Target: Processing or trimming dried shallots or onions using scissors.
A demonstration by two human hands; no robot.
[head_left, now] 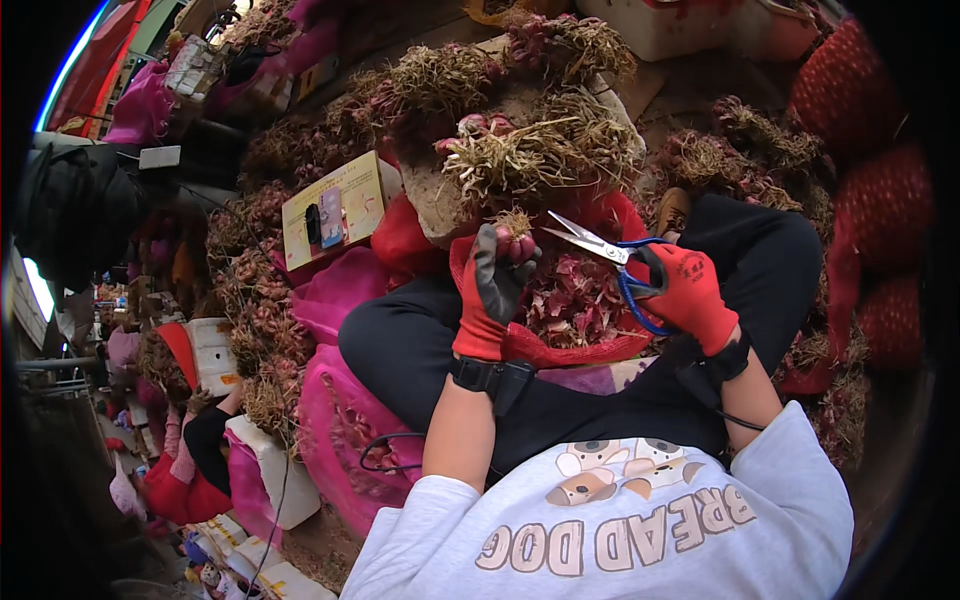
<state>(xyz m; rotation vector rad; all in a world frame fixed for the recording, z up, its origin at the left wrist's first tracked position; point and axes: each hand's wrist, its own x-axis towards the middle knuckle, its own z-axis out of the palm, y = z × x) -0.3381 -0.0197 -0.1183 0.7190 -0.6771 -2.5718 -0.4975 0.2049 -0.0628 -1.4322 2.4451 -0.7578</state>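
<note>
My left hand, in a red glove with a dark grey palm, is closed around a purple-red shallot with a dry root tuft facing up. In my right hand, gloved the same way, are scissors with blue handles. Their blades are spread and point left toward the shallot, apart from it. Below both hands, between my legs, lies an opened red mesh bag holding loose purple skins and trimmings. A bundle of dried shallots rests on a pale block just beyond.
Heaped shallots line the left, beside a yellow carton with a phone-like item on it. A pink mesh bag lies by my left leg. Full red mesh sacks stack at right. Another person's red clothing shows at lower left.
</note>
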